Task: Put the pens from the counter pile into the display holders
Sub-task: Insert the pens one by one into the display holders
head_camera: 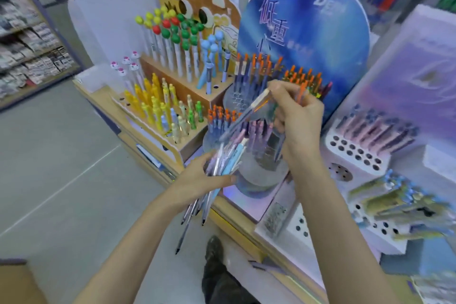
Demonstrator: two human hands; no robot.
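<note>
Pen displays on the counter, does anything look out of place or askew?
Yes. A heap of blue-capped pens lies flat across the white holder at the right instead of standing in its holes. In the wooden stand, one blue ball-topped pen leans against its upright neighbours.

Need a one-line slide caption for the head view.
Left hand grips a bundle of pens while right hand pinches a clear pen at the tiered round display holder.

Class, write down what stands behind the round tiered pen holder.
A round blue sign with white characters rises behind the holder. Orange-topped pens and the right hand cover its lower part, so its base cannot be seen.
</note>
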